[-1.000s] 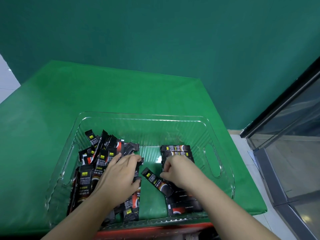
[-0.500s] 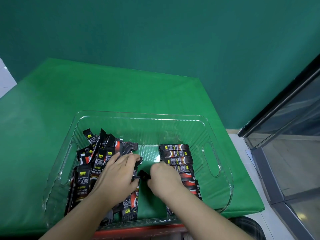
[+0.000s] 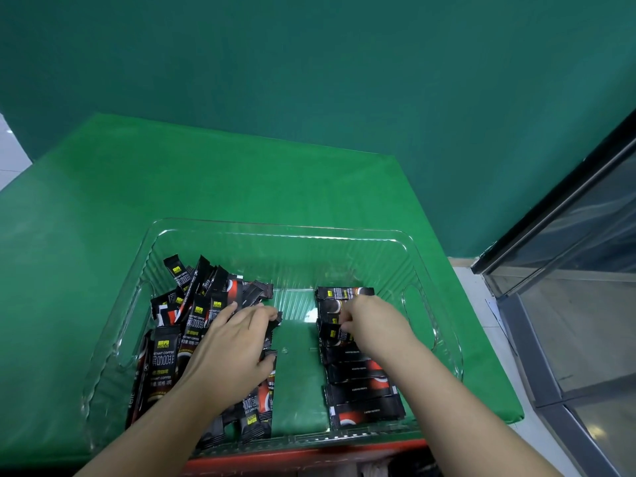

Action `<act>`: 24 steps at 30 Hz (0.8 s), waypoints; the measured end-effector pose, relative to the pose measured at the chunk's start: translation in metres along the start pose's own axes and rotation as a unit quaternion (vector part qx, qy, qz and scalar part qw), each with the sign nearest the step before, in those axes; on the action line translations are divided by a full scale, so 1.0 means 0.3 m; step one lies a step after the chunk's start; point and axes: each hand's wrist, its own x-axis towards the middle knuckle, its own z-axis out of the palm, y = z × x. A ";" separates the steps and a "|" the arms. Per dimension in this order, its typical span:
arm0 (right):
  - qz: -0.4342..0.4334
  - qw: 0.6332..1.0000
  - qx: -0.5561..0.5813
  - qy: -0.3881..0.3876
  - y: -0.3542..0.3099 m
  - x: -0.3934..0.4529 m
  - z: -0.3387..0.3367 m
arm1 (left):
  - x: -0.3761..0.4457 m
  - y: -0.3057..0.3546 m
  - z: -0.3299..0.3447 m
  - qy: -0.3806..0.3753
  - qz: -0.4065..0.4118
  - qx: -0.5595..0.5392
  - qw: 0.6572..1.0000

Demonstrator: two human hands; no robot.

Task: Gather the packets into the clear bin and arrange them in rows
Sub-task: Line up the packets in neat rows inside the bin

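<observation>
Since half a second ago, the right hand (image 3: 370, 325) has been moved to the row (image 3: 361, 373), a packet (image 3: 335, 333) pinched there. The left hand (image 3: 234, 346) rests on the loose pile (image 3: 192, 315), fingers curled; any hold cannot be told. Inside the clear bin (image 3: 282, 232), sorting is judged unfinished.

The table (image 3: 241, 187) is covered with a bright green cloth that hangs a little over its right edge. Directly on the cloth stands 1 clear bin (image 3: 282, 228), a wide rectangular tray of ribbed transparent plastic with a cut-out handle in each short side. It sits on the near half of the table, and its front rim reaches the near edge. The green cloth shows through its floor.
</observation>
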 end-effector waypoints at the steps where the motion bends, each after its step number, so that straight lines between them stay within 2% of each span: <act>1: 0.000 1.000 -0.007 0.003 0.002 -0.003 0.009 | 0.001 0.001 0.000 0.001 0.001 -0.002 1.000; 7: -0.041 0.993 -0.003 0.110 0.001 -0.051 0.040 | -0.001 -0.003 0.002 0.004 -0.001 -0.011 1.000; 11: -0.091 0.991 0.024 0.091 -0.019 -0.093 0.086 | 0.001 -0.003 0.004 0.005 0.000 -0.012 1.000; 15: -0.083 0.994 0.007 0.068 -0.023 -0.127 0.130 | 0.001 -0.006 0.006 0.004 0.002 -0.014 1.000; 24: -0.094 0.992 0.016 0.080 -0.009 -0.144 0.143 | 0.001 -0.003 0.011 0.010 0.006 -0.012 1.000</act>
